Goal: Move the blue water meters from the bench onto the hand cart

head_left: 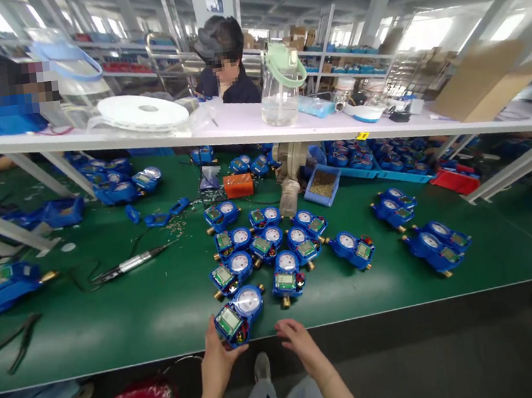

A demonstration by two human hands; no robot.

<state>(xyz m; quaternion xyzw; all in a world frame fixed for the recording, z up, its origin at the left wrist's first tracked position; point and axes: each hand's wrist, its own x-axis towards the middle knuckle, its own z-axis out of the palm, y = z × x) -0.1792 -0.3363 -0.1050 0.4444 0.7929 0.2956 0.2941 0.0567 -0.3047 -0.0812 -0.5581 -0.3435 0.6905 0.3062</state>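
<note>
My left hand point(219, 358) grips the lower end of a blue water meter point(241, 315) at the front edge of the green bench. This meter has a round white dial, a small green circuit board with a display, and a brass fitting. My right hand point(298, 341) is apart from it, held off the bench edge with fingers loosely curled and parted, nothing in them. Closest to that hand on the bench is another blue water meter point(286, 278), its brass end pointing towards me. Several more such meters stand in rows behind, among them one point(353, 249) to the right.
A pen-shaped electric screwdriver point(133, 264) and pliers point(19, 342) lie left. Further back are an orange box point(238, 186) and a blue tray of small brass-coloured parts point(323, 185). A white shelf point(240, 129) crosses above the bench, carrying a bottle point(280, 96). A person point(228, 63) sits opposite.
</note>
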